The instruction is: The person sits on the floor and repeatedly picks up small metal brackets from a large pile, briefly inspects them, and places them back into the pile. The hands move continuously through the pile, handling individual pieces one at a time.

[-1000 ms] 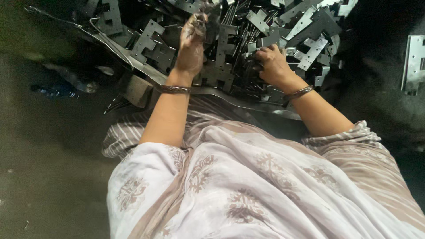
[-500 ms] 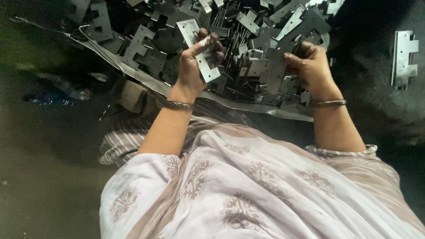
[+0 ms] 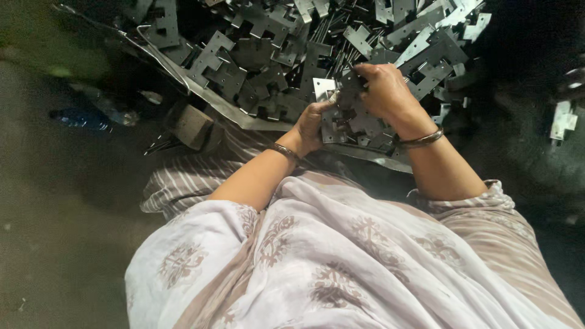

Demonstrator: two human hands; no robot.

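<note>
Both hands meet at the near edge of a heap of flat metal brackets: the left hand has its grip clamped on a small stack of metal plates, thumb up by the top plate's pale corner, while the right hand presses down on the same stack from the far side, fingers curled over it. A bangle circles the right wrist, and one lone bracket lies well apart at the far right on the dark floor.

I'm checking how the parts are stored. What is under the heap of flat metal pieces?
A thin metal sheet shows along the near edge of the heap of metal pieces; a wooden block sits beneath it. The rest is covered by the heap, left hand and right hand.
</note>
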